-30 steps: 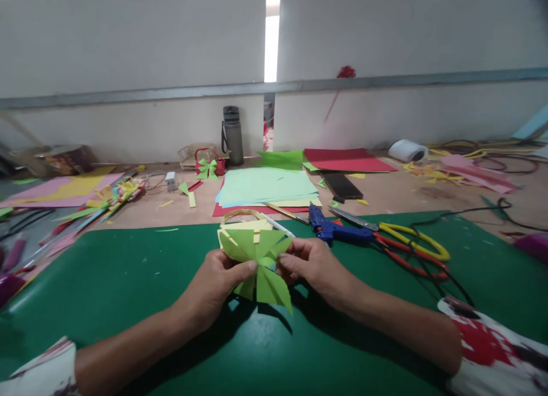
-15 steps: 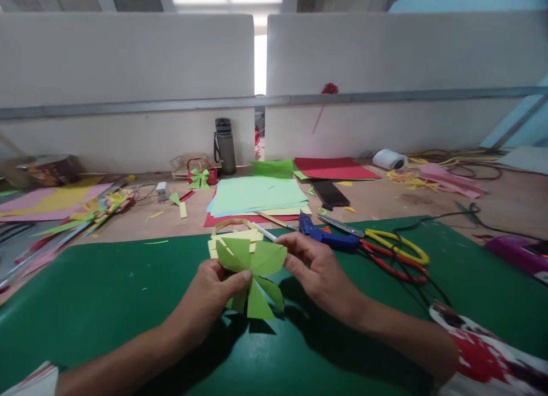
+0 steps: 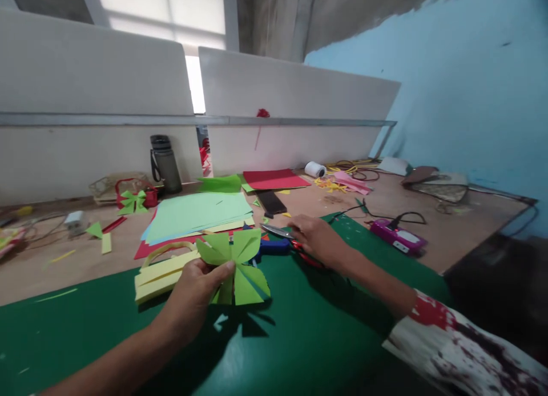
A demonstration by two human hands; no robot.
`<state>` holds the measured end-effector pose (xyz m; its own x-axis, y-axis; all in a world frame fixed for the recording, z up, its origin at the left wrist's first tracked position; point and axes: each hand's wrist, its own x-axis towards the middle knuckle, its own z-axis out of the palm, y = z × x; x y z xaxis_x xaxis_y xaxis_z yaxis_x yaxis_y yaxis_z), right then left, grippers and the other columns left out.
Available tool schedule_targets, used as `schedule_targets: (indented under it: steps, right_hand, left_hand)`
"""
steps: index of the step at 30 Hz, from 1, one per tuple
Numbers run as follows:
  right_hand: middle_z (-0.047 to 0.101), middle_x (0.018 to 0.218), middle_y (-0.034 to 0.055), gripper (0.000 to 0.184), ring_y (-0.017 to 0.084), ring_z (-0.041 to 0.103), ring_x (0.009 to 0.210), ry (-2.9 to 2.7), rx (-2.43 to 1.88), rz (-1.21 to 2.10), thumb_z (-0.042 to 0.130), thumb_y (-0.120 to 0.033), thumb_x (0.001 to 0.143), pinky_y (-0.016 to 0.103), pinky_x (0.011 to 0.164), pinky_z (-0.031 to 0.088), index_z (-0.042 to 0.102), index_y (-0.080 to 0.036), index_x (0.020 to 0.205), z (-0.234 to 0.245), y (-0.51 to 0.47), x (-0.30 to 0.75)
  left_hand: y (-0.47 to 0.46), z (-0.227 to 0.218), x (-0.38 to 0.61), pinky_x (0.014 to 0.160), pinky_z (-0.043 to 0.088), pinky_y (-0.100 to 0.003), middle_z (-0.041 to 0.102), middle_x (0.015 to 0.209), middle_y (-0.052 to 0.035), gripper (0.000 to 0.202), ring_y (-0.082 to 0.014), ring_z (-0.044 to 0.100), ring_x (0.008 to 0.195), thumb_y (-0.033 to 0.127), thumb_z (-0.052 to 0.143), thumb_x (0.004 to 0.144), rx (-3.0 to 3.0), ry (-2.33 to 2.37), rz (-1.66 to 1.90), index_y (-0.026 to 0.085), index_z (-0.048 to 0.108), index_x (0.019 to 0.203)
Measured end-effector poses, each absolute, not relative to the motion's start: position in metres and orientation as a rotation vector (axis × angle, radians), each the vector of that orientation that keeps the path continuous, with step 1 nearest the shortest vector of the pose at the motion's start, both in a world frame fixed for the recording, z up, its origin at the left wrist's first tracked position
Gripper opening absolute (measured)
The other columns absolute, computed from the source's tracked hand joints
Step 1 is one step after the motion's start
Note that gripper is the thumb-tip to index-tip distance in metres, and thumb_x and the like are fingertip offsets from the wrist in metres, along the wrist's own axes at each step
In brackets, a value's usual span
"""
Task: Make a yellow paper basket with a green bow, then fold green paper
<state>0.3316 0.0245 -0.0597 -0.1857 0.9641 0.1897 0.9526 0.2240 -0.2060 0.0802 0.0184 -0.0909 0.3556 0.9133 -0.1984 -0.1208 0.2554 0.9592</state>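
Observation:
A green paper cutout with petal-like flaps (image 3: 246, 282) is pinched between the thumb and fingers of my left hand (image 3: 199, 287), above the green mat. Behind that hand a small yellow paper bag with a loop handle (image 3: 156, 277) lies on the mat. My right hand (image 3: 319, 240) is over the scissors (image 3: 278, 231), its fingers curled at the pivot and handles. The blades point left, and one red handle shows below the hand; the other handle is covered. A blue glue gun (image 3: 274, 247) lies beside the scissors, partly behind the cutout.
Behind the mat (image 3: 317, 339) are pale green sheets (image 3: 197, 213), red paper (image 3: 274, 179) and a black phone (image 3: 270, 202). A dark bottle (image 3: 166, 165) stands near a small red bag with a green bow (image 3: 148, 197). On the right lies a purple power strip (image 3: 398, 236).
The view has swung to the right. My right hand has left the green cutout and moved to the scissors. My left hand still holds the cutout.

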Motion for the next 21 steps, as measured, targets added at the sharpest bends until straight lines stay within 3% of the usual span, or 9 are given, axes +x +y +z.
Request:
schedule_targets:
  steps: [4, 8, 13, 18, 21]
  right_hand:
    - [0.067, 0.078, 0.0084, 0.014, 0.022, 0.062, 0.076, -2.337, -2.024, 0.164, 0.061, -0.009, 0.073, 0.025, 0.06, 0.036, 0.064, -0.015, 0.085, -0.057, 0.035, 0.376]
    - [0.068, 0.087, 0.0063, 0.038, 0.025, 0.062, 0.085, -2.441, -2.085, 0.223, 0.073, -0.019, 0.061, 0.025, 0.059, 0.035, 0.062, -0.02, 0.098, -0.057, 0.044, 0.388]
    - [0.067, 0.101, 0.0137, 0.043, 0.03, 0.061, 0.094, -2.476, -2.114, 0.182, 0.063, -0.013, 0.063, 0.029, 0.065, 0.036, 0.058, -0.017, 0.105, -0.063, 0.05, 0.38]
    - [0.068, 0.091, 0.0188, 0.048, 0.033, 0.063, 0.083, -2.3, -2.213, 0.192, 0.055, -0.011, 0.064, 0.03, 0.059, 0.034, 0.053, -0.011, 0.112, -0.076, 0.052, 0.374]
    - [0.068, 0.088, 0.0183, 0.062, 0.032, 0.063, 0.078, -2.13, -2.211, 0.252, 0.055, -0.011, 0.061, 0.03, 0.057, 0.034, 0.048, -0.008, 0.122, -0.081, 0.059, 0.377]
  left_hand:
    - [0.025, -0.093, 0.1, 0.062, 0.051, -0.03, 0.072, 0.075, -0.0067, 0.033, -0.0186, 0.064, 0.062, 0.033, 0.074, 0.068, 1.056, 0.91, 0.88, 0.011, 0.067, 0.09]
    - [0.026, -0.094, 0.105, 0.061, 0.05, -0.029, 0.071, 0.073, -0.0073, 0.031, -0.0184, 0.063, 0.062, 0.032, 0.074, 0.068, 1.085, 0.968, 0.911, 0.01, 0.066, 0.088]
    - [0.027, -0.091, 0.096, 0.061, 0.049, -0.029, 0.071, 0.075, -0.0068, 0.031, -0.0188, 0.063, 0.063, 0.033, 0.074, 0.066, 1.092, 0.968, 0.979, 0.011, 0.067, 0.087]
    - [0.028, -0.087, 0.091, 0.063, 0.05, -0.03, 0.07, 0.071, -0.0052, 0.031, -0.019, 0.064, 0.064, 0.032, 0.075, 0.065, 1.099, 0.978, 1.018, 0.01, 0.067, 0.085]
    - [0.027, -0.083, 0.089, 0.066, 0.051, -0.03, 0.071, 0.073, -0.0057, 0.03, -0.0194, 0.064, 0.067, 0.031, 0.073, 0.068, 1.139, 0.958, 1.011, 0.01, 0.067, 0.089]
